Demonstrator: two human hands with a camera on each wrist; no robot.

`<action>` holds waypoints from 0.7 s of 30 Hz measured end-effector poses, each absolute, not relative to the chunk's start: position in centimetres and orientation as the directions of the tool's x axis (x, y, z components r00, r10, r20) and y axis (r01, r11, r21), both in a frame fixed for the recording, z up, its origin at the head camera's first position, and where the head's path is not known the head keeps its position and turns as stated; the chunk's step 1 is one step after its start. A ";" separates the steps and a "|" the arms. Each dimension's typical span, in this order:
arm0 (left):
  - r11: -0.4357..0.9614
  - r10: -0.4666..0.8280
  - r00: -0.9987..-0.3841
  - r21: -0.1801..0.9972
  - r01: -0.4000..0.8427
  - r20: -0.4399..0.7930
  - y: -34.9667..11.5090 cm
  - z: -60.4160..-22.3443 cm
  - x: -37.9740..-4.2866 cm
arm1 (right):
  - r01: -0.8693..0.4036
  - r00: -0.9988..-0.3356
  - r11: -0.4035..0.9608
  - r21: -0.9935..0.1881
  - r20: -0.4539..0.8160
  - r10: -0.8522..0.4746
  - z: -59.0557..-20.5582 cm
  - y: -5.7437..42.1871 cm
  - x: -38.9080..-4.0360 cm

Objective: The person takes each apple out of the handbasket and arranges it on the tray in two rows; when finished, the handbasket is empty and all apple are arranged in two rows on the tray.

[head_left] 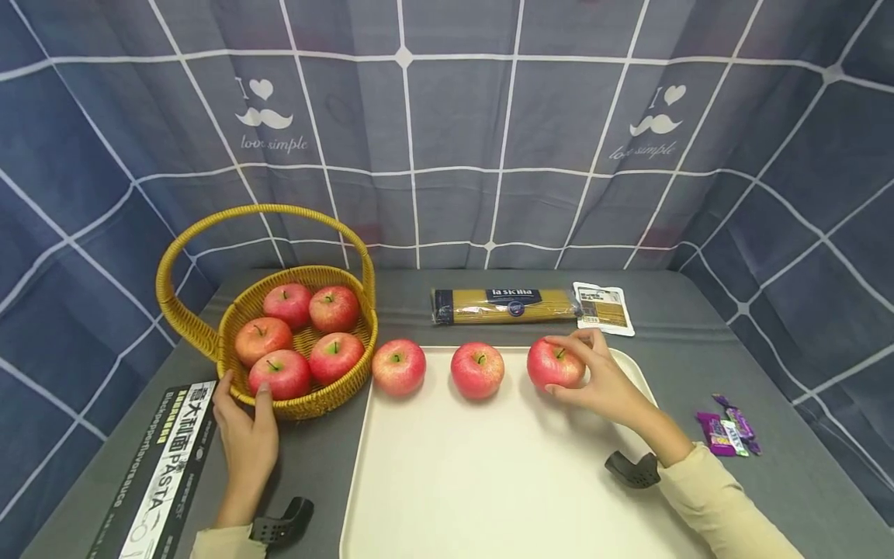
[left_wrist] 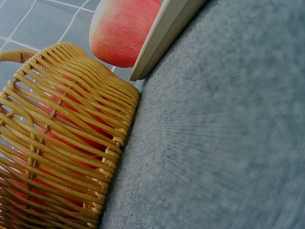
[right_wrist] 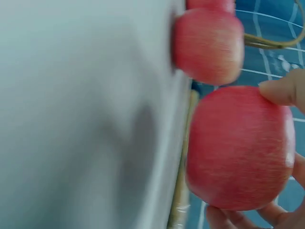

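Observation:
In the head view my right hand point(head_left: 602, 378) grips a red apple point(head_left: 550, 365) over the far right part of a cream tray point(head_left: 447, 481). The right wrist view shows that apple point(right_wrist: 238, 148) between thumb and fingers. Two more apples, a middle one point(head_left: 478, 371) and a left one point(head_left: 399, 367), stand in a row along the tray's far edge. My left hand point(head_left: 246, 442) holds the near rim of a yellow wicker basket point(head_left: 328, 401), thumb at the rim. Several red apples lie inside the basket; its woven side point(left_wrist: 71, 133) fills much of the left wrist view.
Behind the tray lie a pack of spaghetti point(head_left: 506, 306) and a small white packet point(head_left: 604, 309). Purple-wrapped sweets point(head_left: 729, 425) are on the grey table at the right. A long black pasta box point(head_left: 157, 473) lies at the left. A checked curtain point(head_left: 454, 116) surrounds the table.

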State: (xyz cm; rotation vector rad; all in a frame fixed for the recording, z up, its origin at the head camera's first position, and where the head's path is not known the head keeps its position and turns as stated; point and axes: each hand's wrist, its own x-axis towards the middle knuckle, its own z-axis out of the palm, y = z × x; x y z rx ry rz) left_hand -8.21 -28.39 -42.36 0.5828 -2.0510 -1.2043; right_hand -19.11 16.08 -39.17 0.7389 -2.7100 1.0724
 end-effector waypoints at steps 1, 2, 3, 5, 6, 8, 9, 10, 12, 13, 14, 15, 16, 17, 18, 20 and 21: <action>0.471 -0.666 -0.672 0.881 -0.041 0.325 -28.4 -42.4 -8.2 | -0.490 -0.869 0.634 -0.598 0.278 -0.410 -39.5 16.1 -19.2; 0.470 -0.666 -0.673 0.882 -0.043 0.322 -28.4 -42.4 -8.2 | -0.492 -0.867 0.643 -0.587 0.259 -0.426 -39.9 16.1 -19.2; 0.470 -0.666 -0.673 0.882 -0.045 0.321 -28.4 -42.4 -8.2 | -0.494 -0.864 0.652 -0.575 0.242 -0.442 -40.2 16.1 -19.2; 0.469 -0.668 -0.673 0.882 -0.048 0.319 -28.5 -42.4 -8.2 | -0.499 -0.858 0.660 -0.562 0.214 -0.467 -40.6 16.1 -19.2; 0.470 -0.668 -0.672 0.881 -0.048 0.320 -28.5 -42.4 -8.2 | -0.502 -0.855 0.659 -0.560 0.205 -0.476 -40.8 16.0 -19.2; 0.472 -0.670 -0.669 0.880 -0.047 0.323 -28.5 -42.4 -8.2 | -0.506 -0.851 0.653 -0.564 0.202 -0.486 -40.8 15.9 -19.3; 0.473 -0.670 -0.668 0.880 -0.046 0.325 -28.5 -42.4 -8.2 | -0.508 -0.849 0.648 -0.568 0.203 -0.488 -40.8 15.9 -19.3; 0.473 -0.671 -0.667 0.880 -0.047 0.324 -28.5 -42.3 -8.2 | -0.510 -0.847 0.642 -0.573 0.204 -0.491 -40.8 15.8 -19.3; 0.473 -0.672 -0.665 0.880 -0.046 0.326 -28.5 -42.3 -8.2 | -0.512 -0.845 0.636 -0.577 0.206 -0.493 -40.8 15.7 -19.5; 0.471 -0.672 -0.665 0.881 -0.046 0.325 -28.5 -42.4 -8.2 | -0.513 -0.844 0.633 -0.579 0.208 -0.494 -40.7 15.6 -19.6; 0.470 -0.673 -0.665 0.882 -0.046 0.324 -28.5 -42.4 -8.2 | -0.514 -0.844 0.632 -0.580 0.210 -0.494 -40.7 15.6 -19.6; 0.470 -0.674 -0.665 0.881 -0.047 0.323 -28.4 -42.4 -8.2 | -0.517 -0.842 0.632 -0.577 0.211 -0.496 -40.7 15.6 -19.7; 0.469 -0.674 -0.664 0.882 -0.048 0.322 -28.4 -42.4 -8.2 | -0.521 -0.840 0.632 -0.573 0.213 -0.499 -40.7 15.6 -19.7; 0.469 -0.673 -0.665 0.882 -0.046 0.323 -28.4 -42.4 -8.2 | -0.526 -0.837 0.632 -0.569 0.215 -0.503 -40.7 15.7 -19.8; 0.469 -0.672 -0.666 0.882 -0.045 0.323 -28.4 -42.4 -8.2 | -0.532 -0.834 0.634 -0.562 0.217 -0.507 -40.7 15.7 -19.8; 0.469 -0.671 -0.667 0.882 -0.044 0.324 -28.4 -42.4 -8.2 | -0.540 -0.830 0.638 -0.549 0.223 -0.511 -40.5 15.7 -19.8; 0.469 -0.670 -0.668 0.882 -0.044 0.323 -28.4 -42.4 -8.2 | -0.545 -0.828 0.637 -0.545 0.228 -0.513 -40.3 15.7 -19.8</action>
